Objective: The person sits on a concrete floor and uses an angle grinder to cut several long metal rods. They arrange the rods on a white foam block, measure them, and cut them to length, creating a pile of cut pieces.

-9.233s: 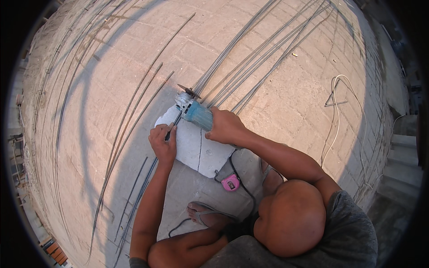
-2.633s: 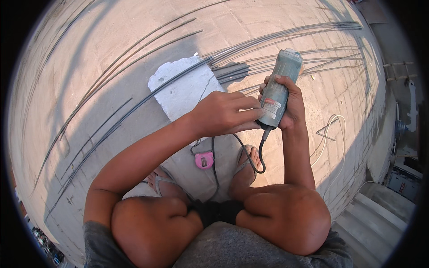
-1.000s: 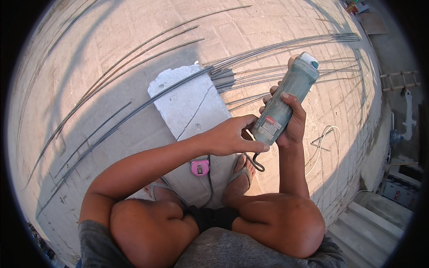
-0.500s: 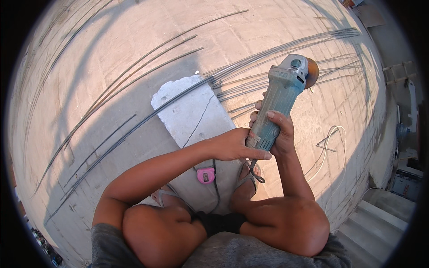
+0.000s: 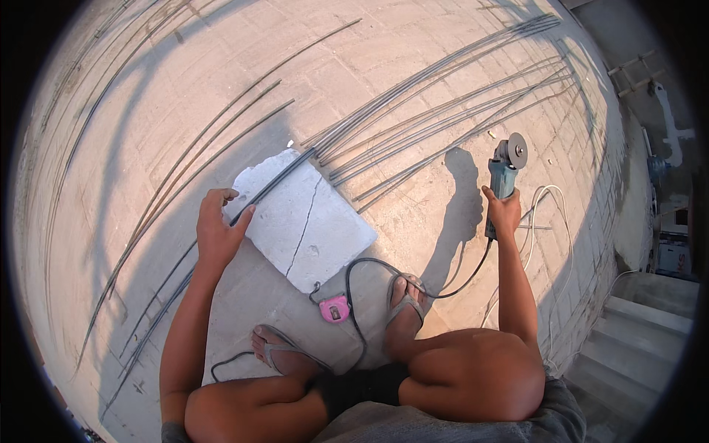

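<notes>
My right hand (image 5: pixel 504 213) grips a blue-green angle grinder (image 5: pixel 502 181) by its body, off to the right. The grinder's thin grey disc (image 5: pixel 518 150) points up and away from me, apart from any rod. My left hand (image 5: pixel 218 230) is over a bundle of thin steel rods (image 5: pixel 284 173), thumb and half-curled fingers apart on either side of it. The thumb appears to touch the rods. They lie across a cracked white concrete block (image 5: pixel 325 218) by the hand.
A pink tape measure (image 5: pixel 334 309) sits by the block's near corner. The grinder's black cord (image 5: pixel 384 264) loops past my sandalled feet. More steel rods (image 5: pixel 199 136) lie to the left. A white cable (image 5: pixel 565 221) coils at the right, near concrete steps (image 5: pixel 635 325).
My left hand has let go of the grinder and moved left to the rods by the block. My right hand has carried the grinder lower and to the right.
</notes>
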The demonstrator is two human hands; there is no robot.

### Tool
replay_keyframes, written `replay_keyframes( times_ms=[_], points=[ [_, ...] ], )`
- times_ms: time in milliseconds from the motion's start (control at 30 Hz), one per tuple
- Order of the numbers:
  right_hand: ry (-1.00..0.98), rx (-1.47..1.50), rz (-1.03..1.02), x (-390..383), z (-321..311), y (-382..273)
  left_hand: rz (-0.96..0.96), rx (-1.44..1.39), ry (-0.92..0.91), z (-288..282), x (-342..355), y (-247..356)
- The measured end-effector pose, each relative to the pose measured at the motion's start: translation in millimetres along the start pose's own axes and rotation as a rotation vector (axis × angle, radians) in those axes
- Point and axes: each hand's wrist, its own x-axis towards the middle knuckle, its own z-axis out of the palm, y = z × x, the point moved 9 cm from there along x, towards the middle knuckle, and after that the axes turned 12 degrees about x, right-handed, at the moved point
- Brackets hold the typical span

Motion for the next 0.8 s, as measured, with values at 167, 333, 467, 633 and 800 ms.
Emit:
replay_keyframes(
  times_ms=[167, 333, 467, 633, 800],
  points=[
    [0.083, -0.116, 0.073, 44.5, -20.3, 65.5, -0.165, -0.064, -0.206, 19.3, -20.5, -57.3],
    [0.154, -0.105, 0.153, 64.8, -36.2, 108.4, -0.231, -0.024, -0.416, 37.3, -17.2, -64.5],
    [0.098, -0.097, 0.217, 85.8, -32.6, 107.1, -0.292, -0.093, -0.609, 60.9, -36.4, -98.3],
    [0.104, -0.073, 0.28, 89.8, -18.8, 82.5, -0.209, -0.063, -0.551, 49.9, -38.1, -99.7],
    [0.142, -0.154, 0.216, 118.8, -15.5, 103.6, -0.227, -0.066, -0.571, 48.3, -26.8, -80.8]
  ],
)
